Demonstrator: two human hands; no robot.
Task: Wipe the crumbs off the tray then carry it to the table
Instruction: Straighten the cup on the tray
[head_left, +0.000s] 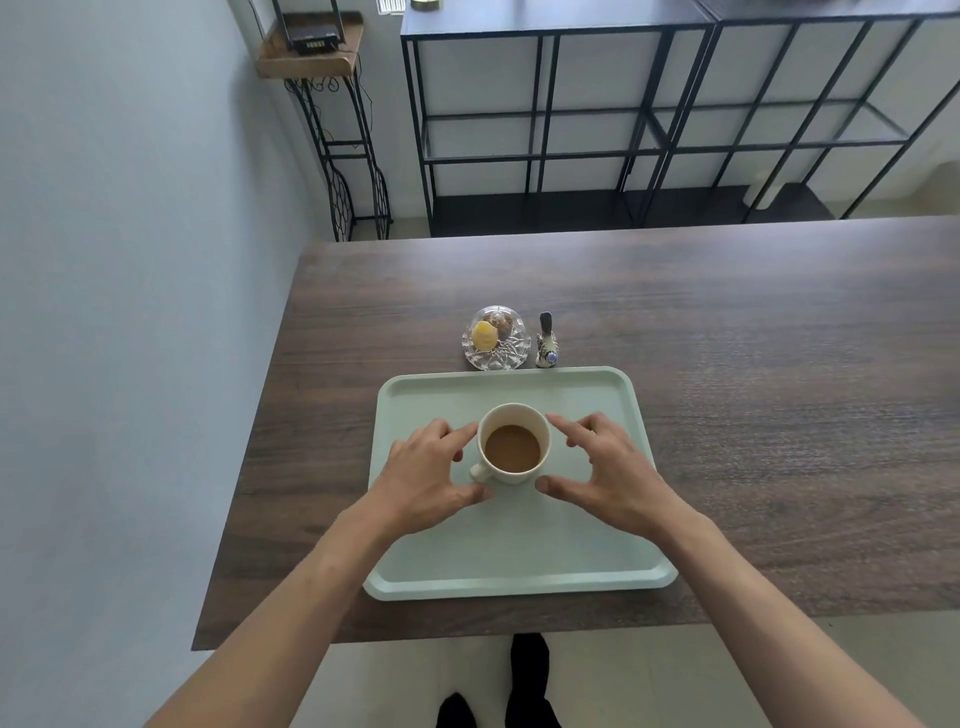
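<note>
Both hands are sitting over the pale green tray (519, 551), which is lying flat on the dark wooden table (753, 389), close to the near edge. A white cup (511, 444) is standing upright in the upper middle of the tray, filled with a light brown drink, its small handle pointing toward the near left.

The left hand (423, 475) is spreading its fingers around the cup's left side. The forefinger is reaching up to the rim on the left, and the thumb is curling in low beside the handle. Whether those fingertips are actually touching the cup or just hovering beside it is hard to call from this angle.

The right hand (608, 470) is mirroring it on the other side, fingers splayed wide. Its forefinger is pointing at the cup's upper right rim, and the thumb is resting low by the base on the right. Again, contact is too close to judge. Neither hand is closing on anything.

Just past the tray's far rim, a clear glass domed dish (496, 340) is sitting on the table with a yellow piece and a brown piece under the lid. Right beside it, a small bird figurine (546, 343) is standing, nearly touching the tray's edge.

Crumbs on the tray are too small to make out here. Beyond the table, black metal shelving (649, 119) is lining the far wall.
</note>
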